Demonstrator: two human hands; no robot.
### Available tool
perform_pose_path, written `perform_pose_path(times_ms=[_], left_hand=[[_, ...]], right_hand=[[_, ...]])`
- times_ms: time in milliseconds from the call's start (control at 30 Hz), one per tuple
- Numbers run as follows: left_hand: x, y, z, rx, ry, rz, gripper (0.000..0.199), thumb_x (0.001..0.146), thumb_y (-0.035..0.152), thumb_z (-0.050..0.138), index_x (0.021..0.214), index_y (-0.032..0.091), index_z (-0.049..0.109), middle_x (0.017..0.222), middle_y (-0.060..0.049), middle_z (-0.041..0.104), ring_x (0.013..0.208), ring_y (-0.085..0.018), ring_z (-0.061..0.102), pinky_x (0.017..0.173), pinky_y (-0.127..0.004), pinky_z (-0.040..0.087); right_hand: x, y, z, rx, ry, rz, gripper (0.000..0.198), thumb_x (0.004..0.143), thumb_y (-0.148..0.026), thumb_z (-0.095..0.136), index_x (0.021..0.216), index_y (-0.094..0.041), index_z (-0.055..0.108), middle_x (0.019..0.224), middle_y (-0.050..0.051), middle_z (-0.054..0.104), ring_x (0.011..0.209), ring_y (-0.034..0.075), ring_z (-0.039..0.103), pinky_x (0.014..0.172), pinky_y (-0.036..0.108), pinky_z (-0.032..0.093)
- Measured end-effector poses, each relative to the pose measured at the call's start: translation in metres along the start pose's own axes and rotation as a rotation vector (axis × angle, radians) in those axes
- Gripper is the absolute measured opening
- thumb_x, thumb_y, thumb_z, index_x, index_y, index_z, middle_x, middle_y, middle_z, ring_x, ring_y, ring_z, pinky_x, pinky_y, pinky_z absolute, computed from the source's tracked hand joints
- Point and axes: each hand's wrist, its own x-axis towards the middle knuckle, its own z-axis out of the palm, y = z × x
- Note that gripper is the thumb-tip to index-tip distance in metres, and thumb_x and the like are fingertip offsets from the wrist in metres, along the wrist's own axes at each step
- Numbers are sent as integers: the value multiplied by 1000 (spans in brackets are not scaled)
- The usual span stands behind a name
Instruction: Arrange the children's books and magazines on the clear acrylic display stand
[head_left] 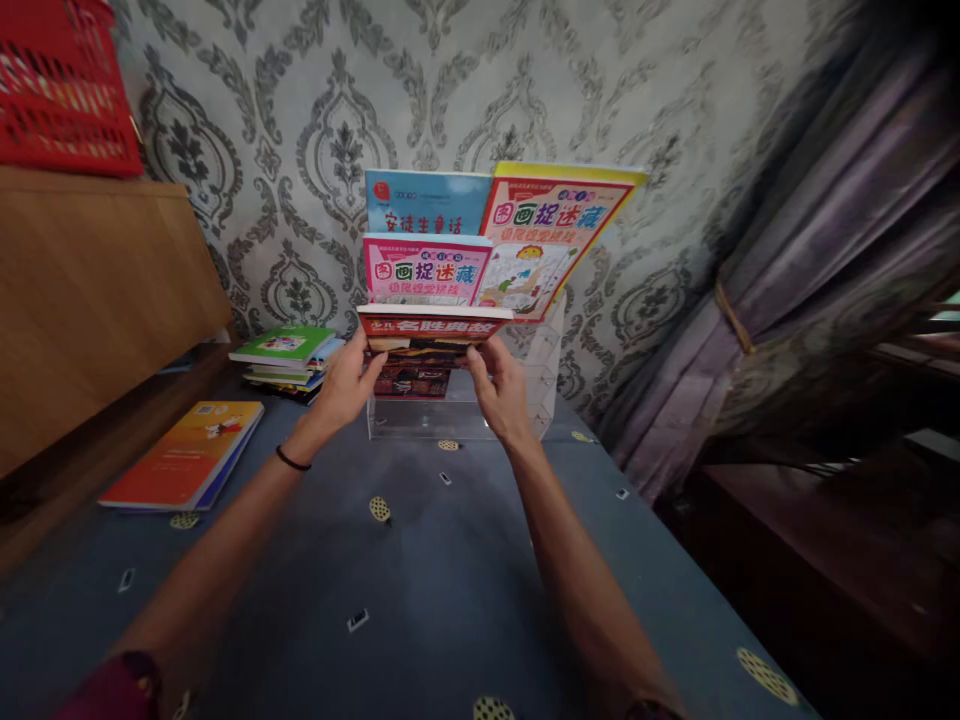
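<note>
A dark red book (435,330) with Chinese lettering is held by its two sides, its top edge tipped toward me. My left hand (346,385) grips its left side, thumb on the front cover. On its right side my right hand (501,392) is closed the same way. The book is in front of a clear acrylic rack (541,370); whether it rests on the rack, I cannot tell. Behind it stand a pink-covered book (427,270), a blue book (424,195) and, at the right, a yellow-edged book (551,240).
At the left lie a stack of books (285,345) with a green one on top and an orange book (191,455). A wooden cabinet (97,300) carries a red basket (64,90). A purple curtain (720,290) hangs beyond the right edge of the dark blue tabletop (420,600).
</note>
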Motion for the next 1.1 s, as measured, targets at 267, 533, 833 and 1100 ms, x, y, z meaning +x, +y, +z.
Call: perform_pose_path(times_ms=[267,533,833,1100], left_hand=[[0,-4,9,8,0,8,15,93,25,54,106,19,59,97,-8,71,90,-25,68,81,-39,55],[-4,-10,15,-6,-48,-8,23,96,29,50,114,19,57,98,-10,71,91,-26,68,80,-41,54],[-1,-15,17,18,-83,2,19,96,30,49,110,21,57,95,-9,69,91,-26,66,81,-40,53],[9,-27,19,-2,-122,-12,16,94,30,49,105,20,55,96,-9,69,91,-26,65,83,-40,53]], right_hand=[[-3,15,1,44,-20,18,40,101,-56,46,121,-27,64,111,8,73,104,27,70,85,44,60],[-6,32,5,17,-56,58,44,102,-59,42,126,-27,62,111,8,71,104,27,68,85,45,59],[-4,34,1,18,-121,74,47,102,-60,39,129,-26,57,110,8,71,93,25,71,80,44,60],[0,38,2,34,-156,90,49,101,-61,41,130,-24,55,116,10,70,91,25,73,84,45,59]])
